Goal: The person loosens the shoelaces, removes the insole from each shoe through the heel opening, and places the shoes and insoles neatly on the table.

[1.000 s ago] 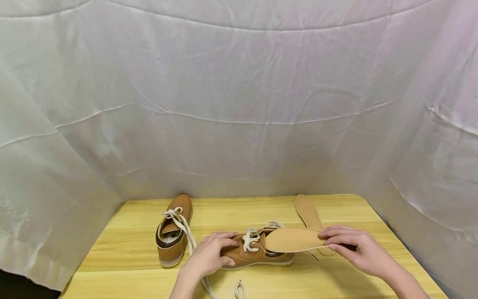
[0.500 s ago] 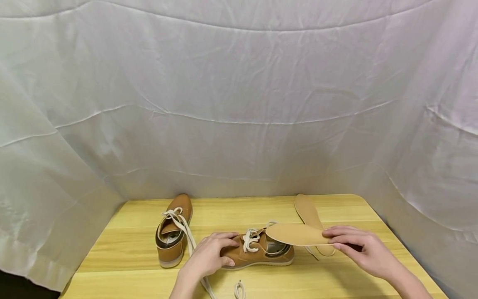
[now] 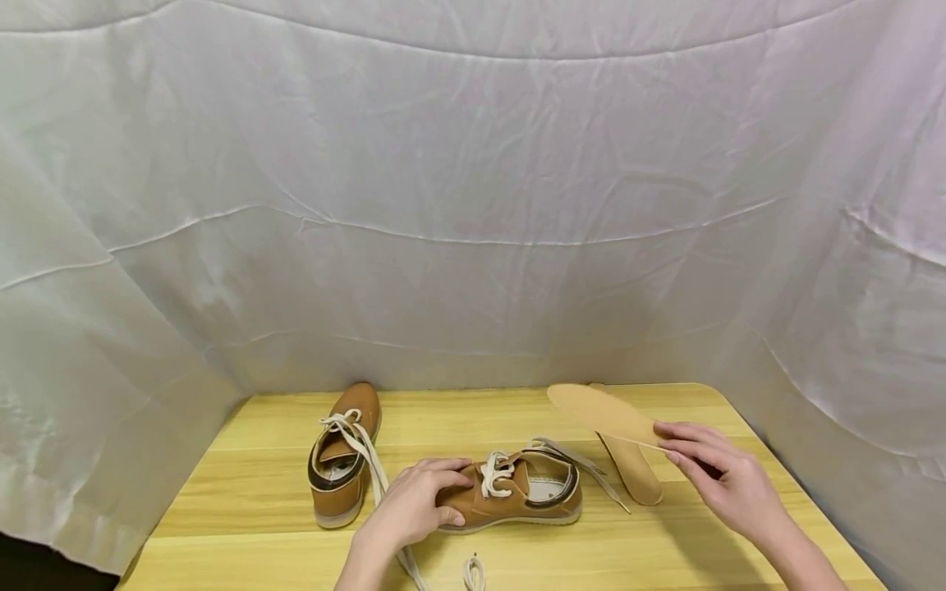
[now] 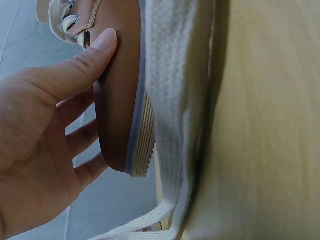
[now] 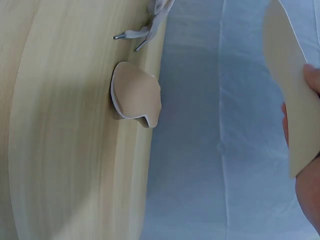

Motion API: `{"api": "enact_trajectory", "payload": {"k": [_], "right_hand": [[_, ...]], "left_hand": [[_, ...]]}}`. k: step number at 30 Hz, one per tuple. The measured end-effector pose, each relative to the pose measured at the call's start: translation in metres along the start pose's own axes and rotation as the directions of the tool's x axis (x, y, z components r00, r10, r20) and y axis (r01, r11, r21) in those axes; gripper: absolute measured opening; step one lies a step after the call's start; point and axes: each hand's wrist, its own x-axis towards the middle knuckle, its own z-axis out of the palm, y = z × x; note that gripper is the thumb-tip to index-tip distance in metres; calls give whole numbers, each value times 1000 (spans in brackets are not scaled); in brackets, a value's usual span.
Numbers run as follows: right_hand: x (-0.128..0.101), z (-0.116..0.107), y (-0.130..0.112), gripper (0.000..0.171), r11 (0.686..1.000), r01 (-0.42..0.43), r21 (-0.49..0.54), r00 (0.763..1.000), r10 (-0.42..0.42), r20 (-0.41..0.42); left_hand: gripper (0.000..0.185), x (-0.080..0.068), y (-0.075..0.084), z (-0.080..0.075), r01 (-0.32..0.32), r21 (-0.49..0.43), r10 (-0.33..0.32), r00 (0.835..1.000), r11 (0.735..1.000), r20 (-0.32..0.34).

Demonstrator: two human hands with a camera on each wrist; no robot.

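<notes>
My left hand (image 3: 414, 505) grips the toe end of a brown lace-up shoe (image 3: 513, 510) lying sideways on the table. In the left wrist view its thumb (image 4: 95, 55) presses one side of the shoe's toe, while the other fingers go round the far side. The shoe's opening faces right and shows a pale inside. To the right, my right hand (image 3: 727, 480) pinches one end of a tan insole (image 3: 599, 409), raised above the table and tilted. Beneath it, a second insole (image 3: 637, 478) lies on the table, partly covered in the head view.
Another brown shoe (image 3: 338, 499) stands at the left, toe to the back. White laces (image 3: 375, 466) trail from it toward the front, past my left wrist. A lace (image 3: 591, 469) spreads behind the gripped shoe; a lace loop (image 3: 475, 573) lies in front. Grey cloth (image 3: 473, 304) hangs behind the table.
My right hand has lifted the insole away from the shoe's opening, up and to the right, tilting it. The shoe's opening is now uncovered. The left hand stays put.
</notes>
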Motion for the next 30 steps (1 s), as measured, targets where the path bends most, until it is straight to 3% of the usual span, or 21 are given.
{"api": "enact_trajectory", "payload": {"k": [9, 19, 24, 30], "right_hand": [[-5, 0, 18, 33, 984, -129, -125, 982, 109, -156], [-23, 2, 50, 22, 922, -295, -253, 941, 233, -247], [-32, 3, 63, 14, 872, -383, -306, 916, 314, -251], [-38, 7, 75, 13, 839, -403, -367, 914, 346, -213]], "left_hand": [[47, 0, 0, 0, 2, -2, -2, 1000, 1000, -2], [46, -1, 0, -1, -1, 0, 1, 1000, 1000, -6], [47, -1, 1, -2, -9, 7, 9, 1000, 1000, -9], [46, -2, 2, -2, -14, 4, 14, 1000, 1000, -14]]}}
